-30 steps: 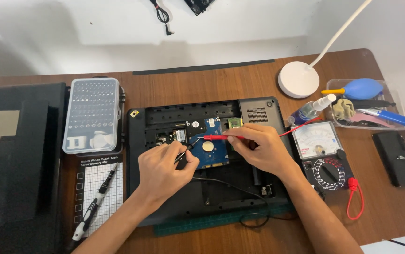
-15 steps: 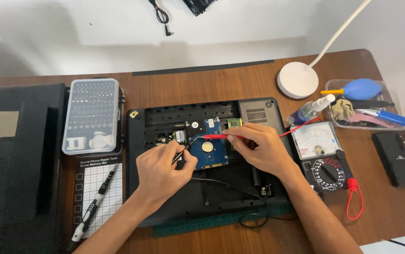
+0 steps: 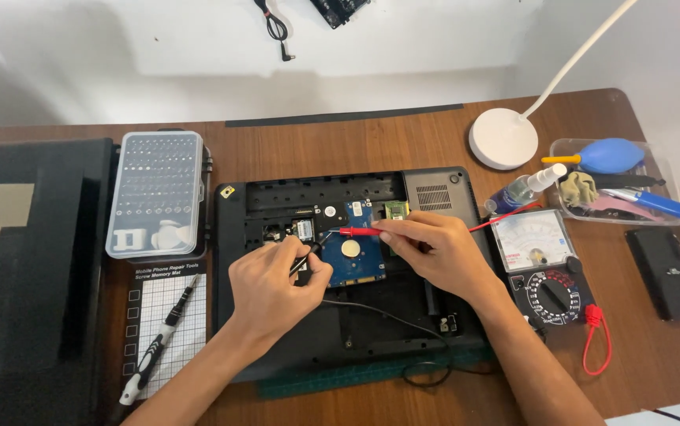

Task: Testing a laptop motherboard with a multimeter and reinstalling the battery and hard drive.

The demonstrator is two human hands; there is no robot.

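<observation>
At frame centre, our left hand [image 3: 277, 280] pinches the black probe [image 3: 305, 259] and our right hand [image 3: 435, 251] the red probe [image 3: 360, 232] on the opened black laptop's [image 3: 293, 347] blue drive board [image 3: 356, 256]; we judge testing midway.

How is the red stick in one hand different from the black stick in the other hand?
The red probe is held by the right hand; the black probe is held by the left hand. The red probe shows most of its length, lying nearly level; the black probe is mostly hidden in the fingers and slanted. Both tips point at the open laptop near the blue board.
</observation>
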